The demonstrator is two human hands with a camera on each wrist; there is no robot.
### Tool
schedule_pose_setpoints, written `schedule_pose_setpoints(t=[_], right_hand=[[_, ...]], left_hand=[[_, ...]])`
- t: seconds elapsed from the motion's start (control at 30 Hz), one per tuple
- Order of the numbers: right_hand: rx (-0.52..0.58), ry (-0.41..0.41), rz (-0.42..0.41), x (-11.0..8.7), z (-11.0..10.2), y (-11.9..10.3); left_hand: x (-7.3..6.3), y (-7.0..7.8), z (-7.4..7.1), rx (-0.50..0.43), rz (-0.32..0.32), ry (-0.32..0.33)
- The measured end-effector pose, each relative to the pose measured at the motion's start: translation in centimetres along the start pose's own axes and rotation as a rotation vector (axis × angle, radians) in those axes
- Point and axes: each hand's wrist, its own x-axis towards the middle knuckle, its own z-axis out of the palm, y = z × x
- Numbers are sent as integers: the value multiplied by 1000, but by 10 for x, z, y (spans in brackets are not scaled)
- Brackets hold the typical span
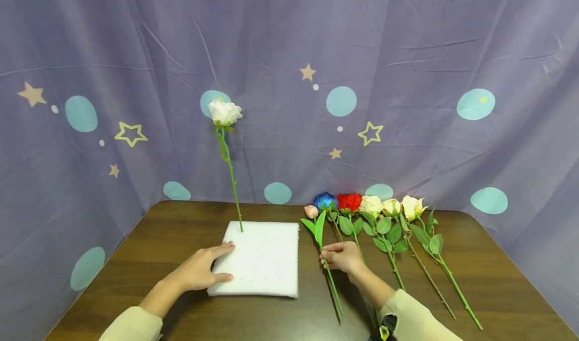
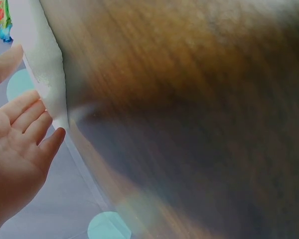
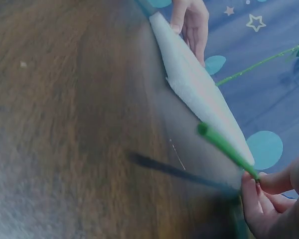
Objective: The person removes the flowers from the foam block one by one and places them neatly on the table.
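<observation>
A white foam block [image 1: 267,260] lies on the table, with a white rose [image 1: 225,112] standing upright from its back left part. My left hand [image 1: 203,268] rests at the block's left edge, fingers and thumb spread and fairly straight; the left wrist view shows its palm and fingertips [image 2: 32,112] beside the foam. To the right of the block, my right hand [image 1: 341,257] pinches the green stem [image 1: 333,285] of a flower with a small pale pink bud [image 1: 311,211] and long smooth leaves. In the right wrist view, the stem's lower end [image 3: 203,129] overlaps the foam.
Right of my right hand lie a blue rose [image 1: 325,200], a red rose [image 1: 350,201] and several cream roses [image 1: 412,207], blooms toward the back and stems toward me. A purple curtain [image 1: 280,39] hangs behind the wooden table [image 1: 181,225].
</observation>
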Motion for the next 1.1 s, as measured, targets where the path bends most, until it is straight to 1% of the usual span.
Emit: schedule_pose_setpoints(t=[0.13, 0.33, 0.4, 0.5, 0.63, 0.77, 0.93, 1.03, 1.1], right_hand=[[-95, 74, -18, 0, 1, 0], [-294, 133, -83, 0, 1, -9], [-340, 147, -108, 1, 2, -14], [-340, 137, -124, 3, 6, -20], [-309, 113, -138, 9, 13, -25], [-261, 89, -152, 17, 25, -29], [-210, 50, -173, 28, 42, -36], [-224, 21, -210, 36, 52, -43], [-239, -9, -255, 41, 60, -48]], left_hand=[[0, 0, 0, -7, -5, -2], [0, 1, 0, -5, -5, 0], [0, 0, 0, -8, -8, 0], [0, 0, 0, -8, -11, -4], [0, 0, 0, -15, -19, -14], [0, 1, 0, -24, -22, -23], [0, 1, -1, -11, -1, -23], [1, 0, -2, -6, 6, -20], [1, -1, -1, -9, 6, -16]])
